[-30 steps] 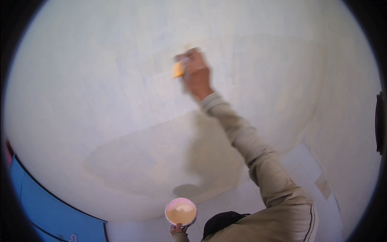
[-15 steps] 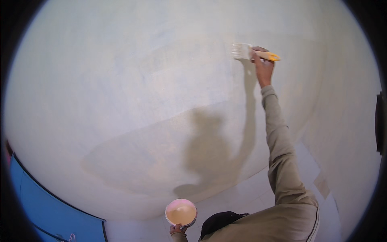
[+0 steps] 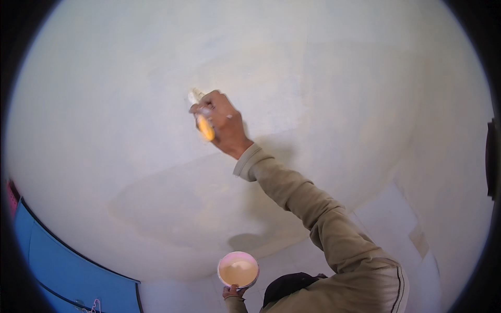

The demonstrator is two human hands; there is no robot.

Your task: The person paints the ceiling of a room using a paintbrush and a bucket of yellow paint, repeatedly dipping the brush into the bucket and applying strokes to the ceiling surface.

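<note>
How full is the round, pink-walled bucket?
Partly full: peach-coloured contents show inside the round bucket, with its pink inner wall visible above them; depth cannot be told.

Black-edged blue panel (image 3: 78,279), lower left

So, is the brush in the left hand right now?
No, the right hand holds the yellow-handled brush, while the left hand holds the bucket at its near edge.

The person wears a tan top (image 3: 344,292). Its long right sleeve (image 3: 323,219) is all wrinkly, with a plain cuff (image 3: 246,161). A thin dark stripe (image 3: 401,287) runs near the shoulder. The right hand (image 3: 224,125) has a little white spot (image 3: 229,116).
</note>
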